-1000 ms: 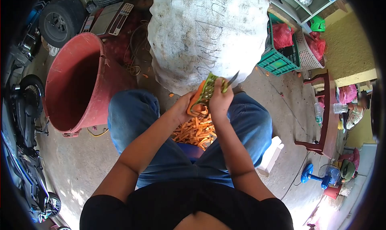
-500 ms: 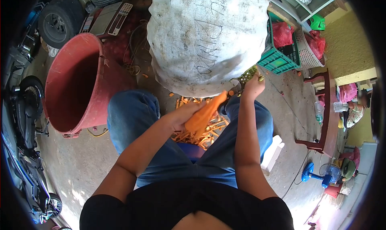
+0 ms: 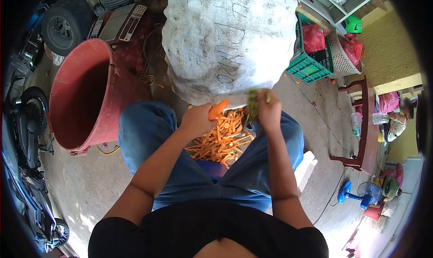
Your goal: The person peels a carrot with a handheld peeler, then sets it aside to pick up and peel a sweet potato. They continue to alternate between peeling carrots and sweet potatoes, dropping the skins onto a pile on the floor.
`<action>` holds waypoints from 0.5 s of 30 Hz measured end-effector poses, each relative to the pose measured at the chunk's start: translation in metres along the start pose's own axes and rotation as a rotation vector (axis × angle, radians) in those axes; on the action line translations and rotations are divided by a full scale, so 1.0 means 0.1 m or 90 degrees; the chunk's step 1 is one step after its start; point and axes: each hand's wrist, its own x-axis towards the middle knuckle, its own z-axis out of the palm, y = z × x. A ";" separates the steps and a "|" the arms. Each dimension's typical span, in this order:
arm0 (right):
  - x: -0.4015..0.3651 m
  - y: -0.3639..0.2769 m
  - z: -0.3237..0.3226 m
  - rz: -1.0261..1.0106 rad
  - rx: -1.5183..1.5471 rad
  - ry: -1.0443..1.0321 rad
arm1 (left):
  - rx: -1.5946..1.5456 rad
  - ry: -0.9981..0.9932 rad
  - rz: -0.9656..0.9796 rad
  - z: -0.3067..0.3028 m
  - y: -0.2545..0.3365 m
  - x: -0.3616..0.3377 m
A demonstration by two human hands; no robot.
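My left hand (image 3: 197, 120) is closed around a carrot (image 3: 219, 109), its orange end pointing up and to the right. On the other side, my right hand (image 3: 269, 110) grips a green, speckled tool (image 3: 252, 105), smeared by motion; I cannot tell its exact kind. The tool is just right of the carrot, apart from it in this view. Below both hands, between my knees, lies a heap of orange carrot strips (image 3: 222, 138). The blue rim of a basin (image 3: 212, 168) shows beneath the heap.
A big white woven sack (image 3: 225, 46) stands right in front of me. To the left is a tall red bin (image 3: 131, 82); a motorcycle (image 3: 27, 136) stands beyond it. Green crate (image 3: 311, 70), white basket (image 3: 345, 55) and red-brown bench (image 3: 367, 122) are to the right.
The carrot has tilted and now shows less of its length. My right hand has moved down and left with the green tool, closer to the carrot. More of the strips shows.
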 end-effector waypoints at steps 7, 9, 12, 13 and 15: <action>-0.26 0.14 0.33 0.015 -0.126 -0.291 | -0.057 0.063 0.043 0.04 0.02 0.04; -0.27 0.12 0.37 0.004 -0.132 -0.331 | -0.078 0.044 0.038 0.02 0.05 0.04; -0.25 0.12 0.37 0.009 -0.122 -0.333 | -0.069 0.045 0.092 -0.01 0.03 0.04; -0.24 0.16 0.38 -0.005 -0.114 -0.333 | -0.070 0.044 0.092 -0.04 0.04 0.02; -0.21 0.37 0.44 -0.013 -0.140 -0.328 | -0.162 0.007 0.203 -0.10 0.09 -0.04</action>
